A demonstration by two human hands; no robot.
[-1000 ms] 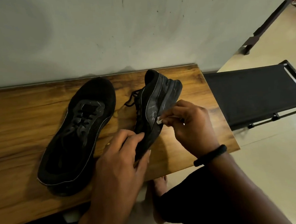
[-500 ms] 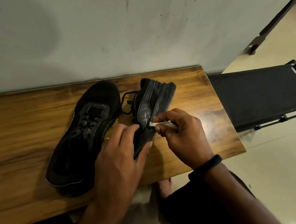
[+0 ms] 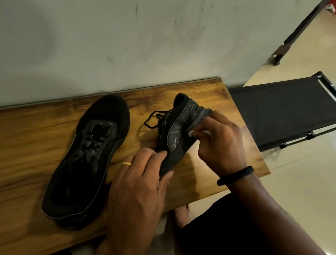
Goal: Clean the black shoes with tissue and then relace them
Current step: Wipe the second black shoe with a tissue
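Wiping stage, lacing not yet begun. Grips toe end of tipped shoe [image 3: 181,134] with left hand [image 3: 139,181], fingers curled over the upper, thumb below. Props it on edge so the side panel faces up for wiping. Pinches tissue [image 3: 192,133] in right hand [image 3: 218,143] fingertips, pressed to the sole edge at shoe's 3 o'clock; small wad probably gives firmer rubbing. Parks second shoe [image 3: 86,163] flat at 9 o'clock on bench [image 3: 24,137], apart from the work. Leaves lace [image 3: 159,116] trailing loose at 11 o'clock.
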